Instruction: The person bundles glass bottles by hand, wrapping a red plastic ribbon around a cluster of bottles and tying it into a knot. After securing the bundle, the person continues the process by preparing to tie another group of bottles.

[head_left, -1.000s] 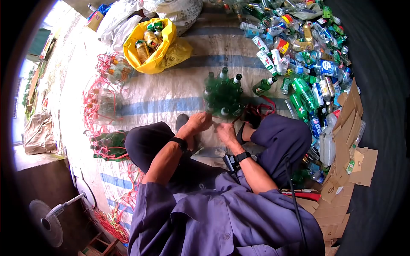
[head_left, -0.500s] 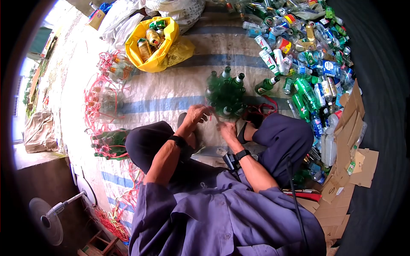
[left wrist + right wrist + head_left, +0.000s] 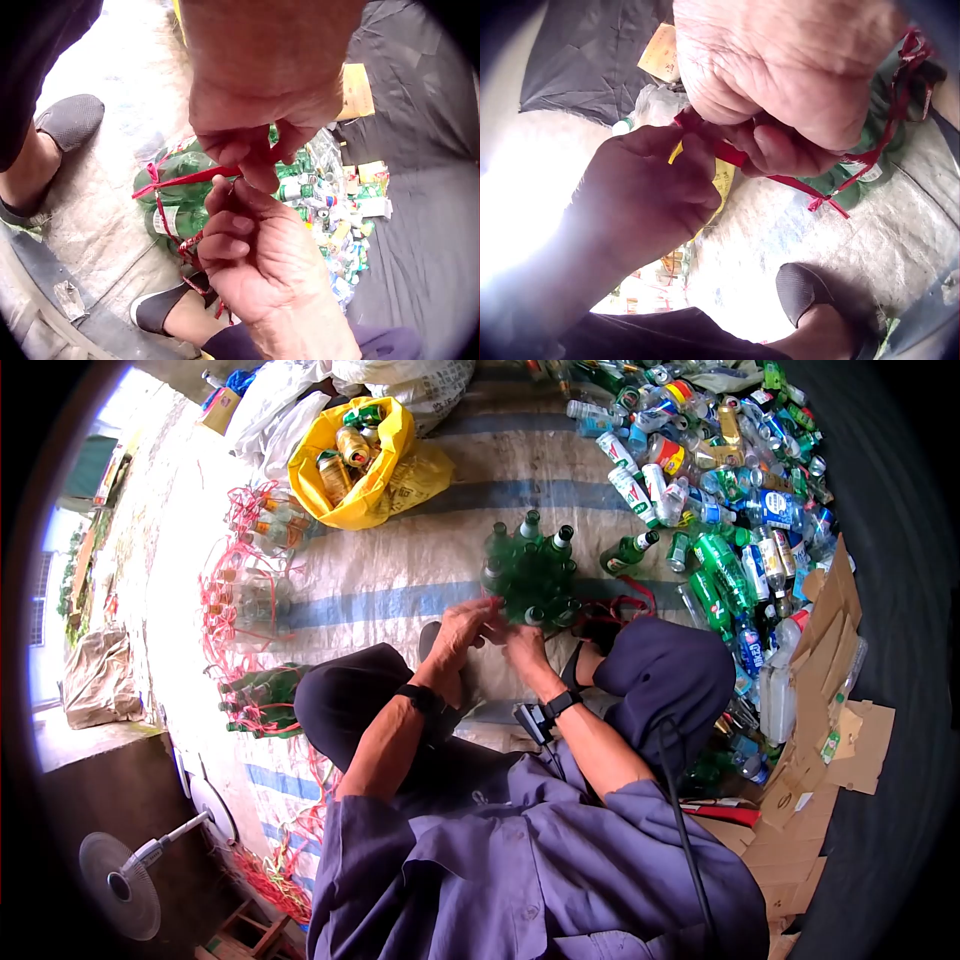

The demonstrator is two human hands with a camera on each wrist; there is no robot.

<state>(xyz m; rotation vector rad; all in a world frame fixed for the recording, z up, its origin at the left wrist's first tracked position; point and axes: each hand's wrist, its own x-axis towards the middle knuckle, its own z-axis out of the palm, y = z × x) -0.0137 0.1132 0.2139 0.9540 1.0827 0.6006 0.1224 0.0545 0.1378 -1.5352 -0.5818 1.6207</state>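
A bundle of upright green glass bottles [image 3: 530,575] stands just in front of my hands, between the feet. Red plastic strap [image 3: 191,176] runs round it, with a knot on the bottles' side in the left wrist view. My left hand [image 3: 462,632] pinches a flat length of this strap. The right hand [image 3: 525,650], fingers curled, pinches the strap close by, thumb against forefinger. In the right wrist view the red strap [image 3: 799,185] stretches from between both hands to the bottles. Fingers partly hide the piece between them.
Right of the bundle lies a single green bottle [image 3: 628,555], near a large heap of cans and plastic bottles [image 3: 720,550]. A yellow bag [image 3: 385,500] of cans stands ahead on the left. Strapped bottle bundles [image 3: 255,605] line the left side. Cardboard [image 3: 800,800] lies at right.
The hands were slightly apart, the left one lifting a little half a second ago. Now their fingers meet at the strap beside the bundle. The bottles stay in place.
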